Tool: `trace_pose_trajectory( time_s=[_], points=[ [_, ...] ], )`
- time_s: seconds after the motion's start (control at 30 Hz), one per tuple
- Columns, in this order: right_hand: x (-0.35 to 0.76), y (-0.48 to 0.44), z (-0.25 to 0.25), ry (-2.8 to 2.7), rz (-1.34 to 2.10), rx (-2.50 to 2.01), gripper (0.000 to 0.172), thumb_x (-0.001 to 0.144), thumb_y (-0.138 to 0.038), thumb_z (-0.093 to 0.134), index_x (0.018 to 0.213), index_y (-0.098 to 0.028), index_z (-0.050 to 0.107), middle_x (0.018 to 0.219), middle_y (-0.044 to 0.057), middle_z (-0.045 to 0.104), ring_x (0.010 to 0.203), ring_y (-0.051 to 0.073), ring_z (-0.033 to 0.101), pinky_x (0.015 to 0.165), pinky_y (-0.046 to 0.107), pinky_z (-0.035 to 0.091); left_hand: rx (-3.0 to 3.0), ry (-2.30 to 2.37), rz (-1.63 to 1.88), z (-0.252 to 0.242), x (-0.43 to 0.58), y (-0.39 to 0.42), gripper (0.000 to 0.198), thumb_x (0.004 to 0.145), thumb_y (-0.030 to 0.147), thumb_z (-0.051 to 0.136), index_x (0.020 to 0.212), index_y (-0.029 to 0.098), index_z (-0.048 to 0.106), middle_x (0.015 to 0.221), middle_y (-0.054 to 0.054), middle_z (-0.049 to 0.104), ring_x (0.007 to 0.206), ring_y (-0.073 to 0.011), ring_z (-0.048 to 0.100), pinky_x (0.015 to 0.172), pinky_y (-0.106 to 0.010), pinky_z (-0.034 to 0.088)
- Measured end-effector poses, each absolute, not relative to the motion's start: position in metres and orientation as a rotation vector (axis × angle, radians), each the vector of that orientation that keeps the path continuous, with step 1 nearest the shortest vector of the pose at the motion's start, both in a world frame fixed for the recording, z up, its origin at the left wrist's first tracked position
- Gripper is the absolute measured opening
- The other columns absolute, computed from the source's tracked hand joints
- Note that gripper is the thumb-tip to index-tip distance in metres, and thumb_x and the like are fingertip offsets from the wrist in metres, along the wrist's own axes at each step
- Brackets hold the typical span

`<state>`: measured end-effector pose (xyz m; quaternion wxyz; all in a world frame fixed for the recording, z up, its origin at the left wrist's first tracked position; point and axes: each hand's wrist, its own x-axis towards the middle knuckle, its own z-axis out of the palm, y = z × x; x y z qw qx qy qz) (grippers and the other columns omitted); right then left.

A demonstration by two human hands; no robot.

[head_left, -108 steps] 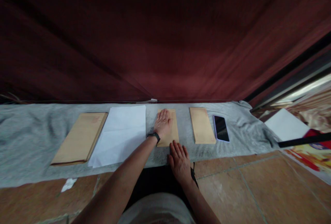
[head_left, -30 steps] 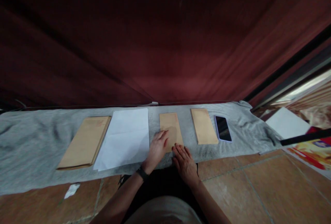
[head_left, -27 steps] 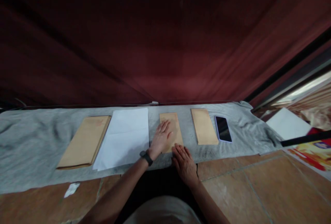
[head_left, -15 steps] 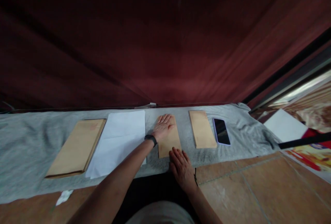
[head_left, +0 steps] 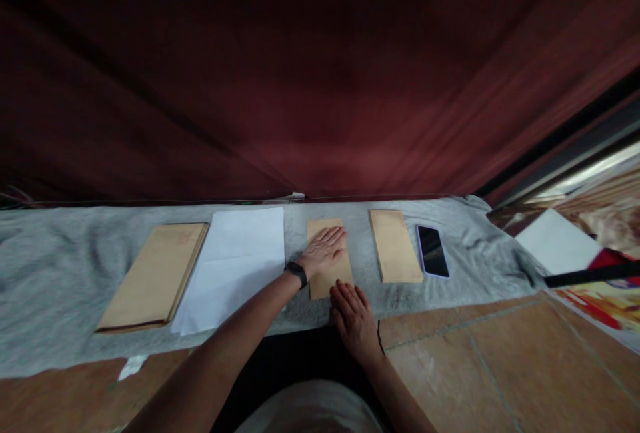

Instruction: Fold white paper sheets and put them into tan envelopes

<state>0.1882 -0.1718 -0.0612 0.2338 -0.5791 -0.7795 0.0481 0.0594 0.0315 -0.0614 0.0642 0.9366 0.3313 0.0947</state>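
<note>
A brown paper envelope (head_left: 325, 283) lies flat on the grey cloth (head_left: 300, 313) in front of me. My left hand (head_left: 324, 250), with a dark band on its wrist, rests flat across the envelope's upper half, fingers stretched toward the right. At the envelope's lower right corner lies my right hand (head_left: 354, 316), its fingertips on the paper and its fingers extended. To the left are white paper sheets (head_left: 245, 253), one showing a crease. A stack of smaller brown envelopes (head_left: 396, 246) is on the right.
Larger brown envelopes (head_left: 153, 276) are stacked at the left. A phone (head_left: 433, 251) with a pale purple edge lies on the right. Dark red fabric (head_left: 320, 86) hangs behind the cloth. Floor tiles (head_left: 460, 359) and a white scrap (head_left: 133, 367) show at the front.
My left hand has slid to the right across the envelope and turned its fingers rightward. My right hand stays at the lower corner. The view has shifted slightly.
</note>
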Motion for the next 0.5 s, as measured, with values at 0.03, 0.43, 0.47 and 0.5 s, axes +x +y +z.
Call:
trace_pose_trajectory(
  time_s=[0.03, 0.43, 0.47, 0.5],
  points=[
    [0.188, -0.172, -0.061, -2.141, 0.13, -1.588, 0.053, 0.101, -0.022, 0.046, 0.153, -0.022, 0.041, 0.153, 0.008, 0.049, 0.141, 0.024, 0.047, 0.117, 0.048, 0.038, 2.832, 0.983, 0.283, -0.062, 0.059, 0.028, 0.056, 0.105, 0.041, 0.026, 0.154, 0.014, 0.037, 0.163, -0.006, 0.033, 0.153, -0.0171, 0.023, 0.126, -0.037, 0.011],
    [0.189, -0.173, -0.068, -2.107, 0.11, -1.534, 0.052, 0.1, -0.021, 0.045, 0.152, -0.022, 0.042, 0.147, 0.009, 0.056, 0.139, 0.024, 0.049, 0.118, 0.047, 0.035, 2.857, 0.872, 0.269, -0.058, 0.052, -0.016, 0.055, 0.105, 0.038, 0.03, 0.155, 0.015, 0.033, 0.164, -0.007, 0.031, 0.153, -0.0154, 0.02, 0.125, -0.036, 0.011],
    [0.189, -0.173, -0.069, -2.096, 0.118, -1.53, 0.051, 0.1, -0.021, 0.045, 0.151, -0.022, 0.044, 0.145, 0.009, 0.058, 0.138, 0.024, 0.049, 0.118, 0.048, 0.035, 2.86, 0.866, 0.275, -0.057, 0.051, -0.019, 0.055, 0.105, 0.037, 0.031, 0.155, 0.015, 0.033, 0.164, -0.007, 0.031, 0.153, -0.0154, 0.021, 0.125, -0.036, 0.012],
    [0.189, -0.173, -0.07, -2.085, 0.128, -1.523, 0.05, 0.1, -0.021, 0.044, 0.15, -0.022, 0.045, 0.144, 0.009, 0.059, 0.138, 0.024, 0.05, 0.117, 0.048, 0.036, 2.863, 0.862, 0.28, -0.057, 0.05, -0.022, 0.054, 0.105, 0.036, 0.031, 0.155, 0.015, 0.033, 0.164, -0.007, 0.031, 0.153, -0.0154, 0.022, 0.125, -0.036, 0.012]
  ],
)
